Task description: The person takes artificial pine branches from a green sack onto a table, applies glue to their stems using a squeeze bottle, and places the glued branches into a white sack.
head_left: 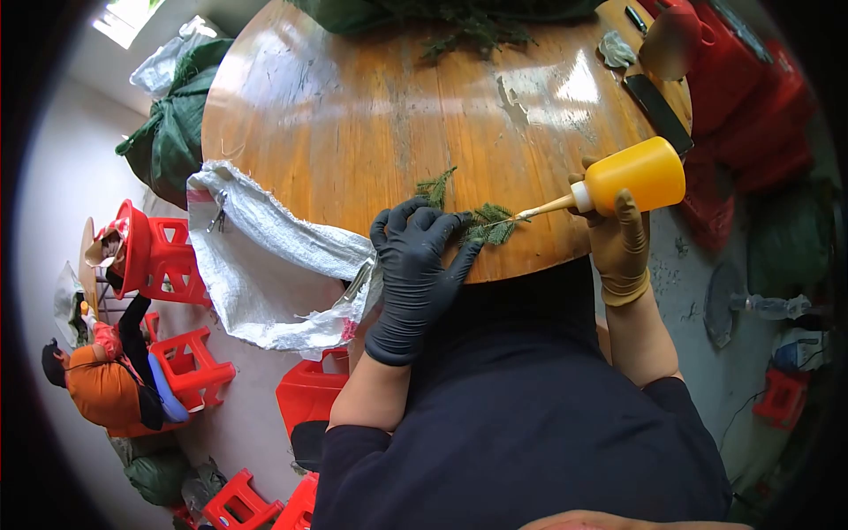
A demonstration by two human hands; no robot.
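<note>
Fingers of the left hand [415, 274], black-gloved, grip the left end of a sprig [493, 225] between thumb and forefinger, at mid-frame near the lower rim of the table [353, 115]; those of the right hand [621, 240], tan-gloved, close around a tilted yellow bottle [640, 172], right of centre, its nozzle [548, 208] at the sprig's right end, though contact cannot be told; too hard a squeeze could spill its contents over needles, glove or wood; a loose pinch could let the sprig turn off the tip; a second sprig [435, 187], just above the left hand, could get knocked aside; the white bag [274, 274], left of centre, could snag the left glove.
</note>
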